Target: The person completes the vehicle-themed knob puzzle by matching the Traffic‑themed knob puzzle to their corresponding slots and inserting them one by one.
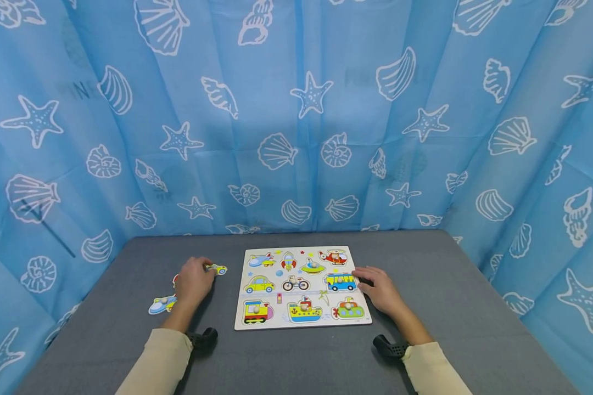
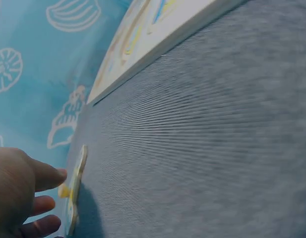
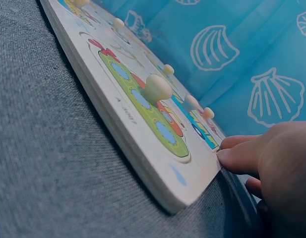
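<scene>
On the left side of the table my left hand (image 1: 196,280) holds the small knob of a yellow car puzzle piece (image 1: 220,269). In the left wrist view the piece (image 2: 75,196) shows edge-on with a shadow beside it. An airplane piece (image 1: 161,305) lies below that hand, and a red-edged piece (image 1: 175,278) is mostly hidden behind it. The white puzzle board (image 1: 241,307) lies at the centre. My right hand (image 1: 381,289) touches the board's right edge near the bus piece (image 1: 341,282), its fingers extended. In the right wrist view its fingertips (image 3: 226,154) rest against that edge.
Knobbed pieces sit in the board, among them a train (image 1: 256,311), a boat (image 1: 303,311) and a submarine (image 1: 348,309). A grey cloth (image 1: 296,362) covers the table. Behind it hangs a blue curtain (image 1: 296,109) with shell prints.
</scene>
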Tool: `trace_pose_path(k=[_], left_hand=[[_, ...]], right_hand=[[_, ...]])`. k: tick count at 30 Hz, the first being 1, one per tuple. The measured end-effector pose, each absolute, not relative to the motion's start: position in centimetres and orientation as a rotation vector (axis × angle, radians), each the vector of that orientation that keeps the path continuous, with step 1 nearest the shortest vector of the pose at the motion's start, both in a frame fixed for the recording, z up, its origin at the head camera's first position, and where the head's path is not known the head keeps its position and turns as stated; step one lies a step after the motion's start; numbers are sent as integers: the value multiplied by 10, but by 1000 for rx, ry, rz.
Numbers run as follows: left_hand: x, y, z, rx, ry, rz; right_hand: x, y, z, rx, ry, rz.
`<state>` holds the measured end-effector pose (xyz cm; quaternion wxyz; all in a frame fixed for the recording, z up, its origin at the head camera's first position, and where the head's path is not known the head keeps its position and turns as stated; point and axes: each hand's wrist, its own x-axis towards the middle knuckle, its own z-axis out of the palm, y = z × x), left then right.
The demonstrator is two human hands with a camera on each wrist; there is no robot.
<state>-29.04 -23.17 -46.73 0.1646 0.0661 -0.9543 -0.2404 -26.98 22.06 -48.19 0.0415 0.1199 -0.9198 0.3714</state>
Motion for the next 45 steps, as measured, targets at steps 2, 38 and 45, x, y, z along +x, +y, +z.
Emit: trace_pose_path(k=[2, 38, 45], left_hand=[[-291, -234, -465, 200, -2743, -678], [-295, -235, -466, 238, -2796, -598], [-294, -225, -462, 208, -2792, -613]], right_hand=[[-270, 221, -482, 365, -2810, 1142], [-269, 221, -484, 370, -2812, 1134], [-270, 221, -483, 362, -2811, 1146]])
